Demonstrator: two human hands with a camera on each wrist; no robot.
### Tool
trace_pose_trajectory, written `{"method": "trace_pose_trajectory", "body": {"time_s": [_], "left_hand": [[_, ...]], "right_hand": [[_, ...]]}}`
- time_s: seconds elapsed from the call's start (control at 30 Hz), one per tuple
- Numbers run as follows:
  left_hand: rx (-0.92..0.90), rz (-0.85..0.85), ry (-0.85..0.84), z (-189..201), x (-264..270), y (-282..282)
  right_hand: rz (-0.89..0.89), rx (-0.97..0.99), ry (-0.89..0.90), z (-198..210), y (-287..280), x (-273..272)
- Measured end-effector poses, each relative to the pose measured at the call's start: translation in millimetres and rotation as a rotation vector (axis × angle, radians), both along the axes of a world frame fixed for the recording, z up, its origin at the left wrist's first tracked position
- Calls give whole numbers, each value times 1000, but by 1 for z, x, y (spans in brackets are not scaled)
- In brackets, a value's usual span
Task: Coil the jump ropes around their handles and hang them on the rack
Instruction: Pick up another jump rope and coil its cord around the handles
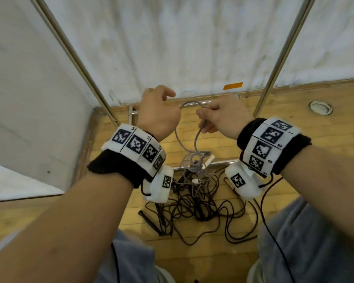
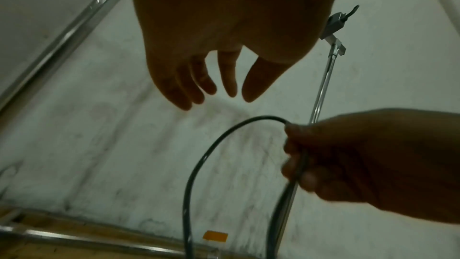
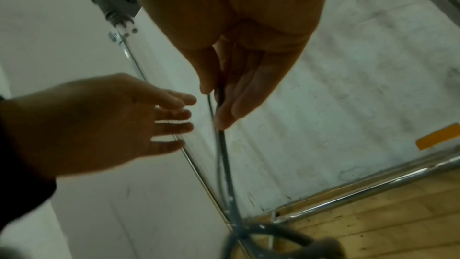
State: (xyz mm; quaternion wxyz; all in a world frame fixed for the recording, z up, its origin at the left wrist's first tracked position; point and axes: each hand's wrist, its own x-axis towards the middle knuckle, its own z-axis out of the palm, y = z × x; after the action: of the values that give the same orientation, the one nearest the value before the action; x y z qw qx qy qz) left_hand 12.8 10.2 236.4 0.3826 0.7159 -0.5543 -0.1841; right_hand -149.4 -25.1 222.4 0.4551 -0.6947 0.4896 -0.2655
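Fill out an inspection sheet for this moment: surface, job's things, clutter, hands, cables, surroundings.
Surface: wooden floor, ropes heaped on it.
Job's things: grey jump rope lifted in a loop, white handles low in the heap; dark jump ropes tangled on the floor; metal rack.
Clutter: orange tape on the wall.
Hands: right hand pinches the grey loop; left hand beside it, fingers free of the rope.
Cables: thin wires trail from the wrist cameras.
Surroundings: white walls.
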Motion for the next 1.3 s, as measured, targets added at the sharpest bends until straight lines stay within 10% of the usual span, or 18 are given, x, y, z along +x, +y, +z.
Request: {"method": "trace_pose_trajectory", "body": {"time_s": [0.17,0.4,0.73,0.9,1.03,1.3], "left_hand": [[432,-379,-35,-17,-6,4],[427,-348,21,-29,-16,-2],[173,-254,446,5,1,-8],[119,-124,378,9,4,-10],[169,10,-41,5,7,-9],[355,-475,53,4,-23,10]], "right_hand": [[-56,43,-182,2,3,2],[-160,74,-352,8,-3,0],[338,106,130,-8,10,4],[216,78,44,4,4,5],[38,170,-112,14,-7,-2],[-174,245,-430,28,-3,-11]]}}
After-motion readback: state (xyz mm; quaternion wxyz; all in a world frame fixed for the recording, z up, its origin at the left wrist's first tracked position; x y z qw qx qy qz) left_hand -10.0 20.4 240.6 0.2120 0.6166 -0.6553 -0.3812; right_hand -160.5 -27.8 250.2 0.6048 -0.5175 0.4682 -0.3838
